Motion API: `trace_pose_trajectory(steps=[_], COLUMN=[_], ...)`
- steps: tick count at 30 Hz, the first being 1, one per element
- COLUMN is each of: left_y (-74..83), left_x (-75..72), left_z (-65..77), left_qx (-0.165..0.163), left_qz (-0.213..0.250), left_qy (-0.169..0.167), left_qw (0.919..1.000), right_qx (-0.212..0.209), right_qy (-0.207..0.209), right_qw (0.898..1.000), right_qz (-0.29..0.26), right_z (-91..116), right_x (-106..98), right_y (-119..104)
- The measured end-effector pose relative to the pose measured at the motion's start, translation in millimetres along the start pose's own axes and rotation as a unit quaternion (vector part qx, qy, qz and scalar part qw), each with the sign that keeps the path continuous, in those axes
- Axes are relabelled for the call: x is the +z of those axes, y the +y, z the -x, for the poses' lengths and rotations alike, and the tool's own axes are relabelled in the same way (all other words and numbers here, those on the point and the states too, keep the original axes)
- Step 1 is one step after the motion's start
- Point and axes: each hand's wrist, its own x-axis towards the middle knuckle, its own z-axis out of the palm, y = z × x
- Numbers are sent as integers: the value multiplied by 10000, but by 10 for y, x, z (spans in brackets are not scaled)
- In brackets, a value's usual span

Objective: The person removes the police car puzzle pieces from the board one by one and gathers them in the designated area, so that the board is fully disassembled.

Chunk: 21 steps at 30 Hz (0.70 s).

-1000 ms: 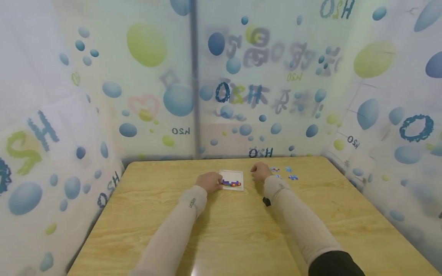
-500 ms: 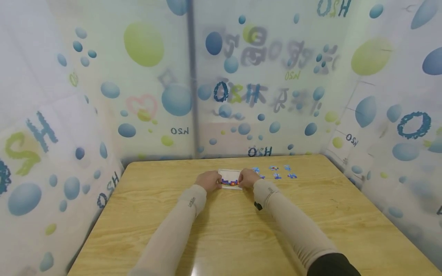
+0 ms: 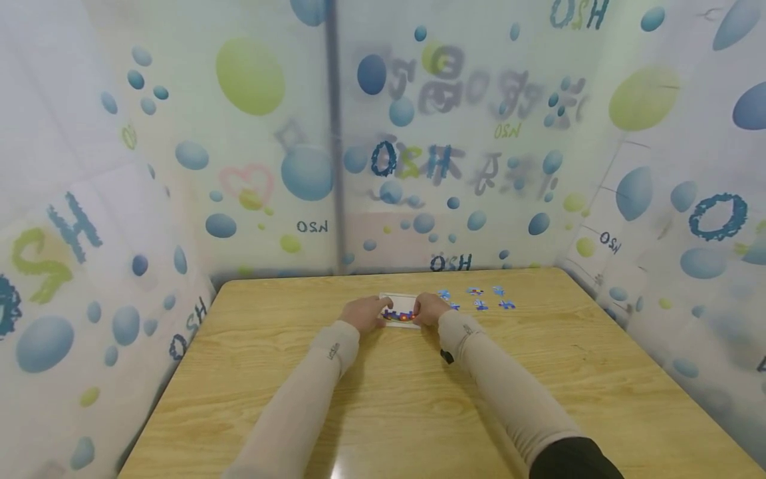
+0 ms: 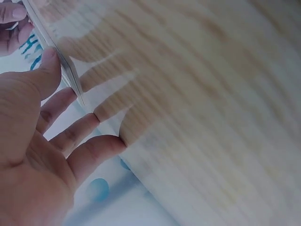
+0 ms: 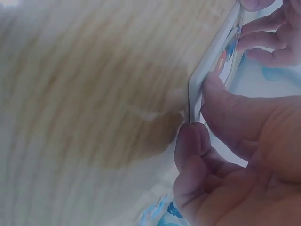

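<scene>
A small white-framed jigsaw puzzle board [image 3: 399, 305] lies on the table between the hands, with a row of red, yellow and purple pieces [image 3: 399, 317] along its near side. At its left edge is my left hand [image 3: 362, 314]; in the left wrist view the thumb [image 4: 51, 63] lies on the frame while the index finger touches its side and the others spread onto the table. My right hand [image 3: 431, 310] grips the right edge. In the right wrist view its thumb [image 5: 218, 92] presses on the board, fingers curled against the outer side. Whether a loose piece is under it, I cannot tell.
Several loose blue jigsaw pieces [image 3: 481, 305] lie to the right of the board, near the right hand. The wooden table [image 3: 395, 399] meets a bubble-printed curtain [image 3: 395, 199] at the back and sides.
My right hand has moved left from beside the loose pieces to the board's right edge, uncovering pieces there. The left thumb has shifted inward over the board.
</scene>
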Motion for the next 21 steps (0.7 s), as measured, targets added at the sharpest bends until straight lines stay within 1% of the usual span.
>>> trace_pose_trajectory(steps=[4,7,10,14,18,21], left_y=[-9,-14,-19,-19,-7,-5], left_x=[8,2,-7,-26,-52,-80], left_z=[2,-3,-11,-17,10,66], left_qx=[144,245,282,232,249,331], left_qz=[-119,-102,17,129,252,193], left_qy=[-33,-78,-102,-117,-80,14], left_qw=[9998,9996,9995,9996,9993,9993], right_qx=[30,43,86,175,268,299], right_qy=[-56,-95,-148,-184,-212,-253], right_qw=[9998,9997,9997,9996,9993,9991], right_qz=[163,234,180,125,135,191], right_z=[-40,-46,-36,-16,-30,-70], right_x=[12,13,0,-31,-32,-9], right_y=[-5,-17,-43,-74,-40,-17])
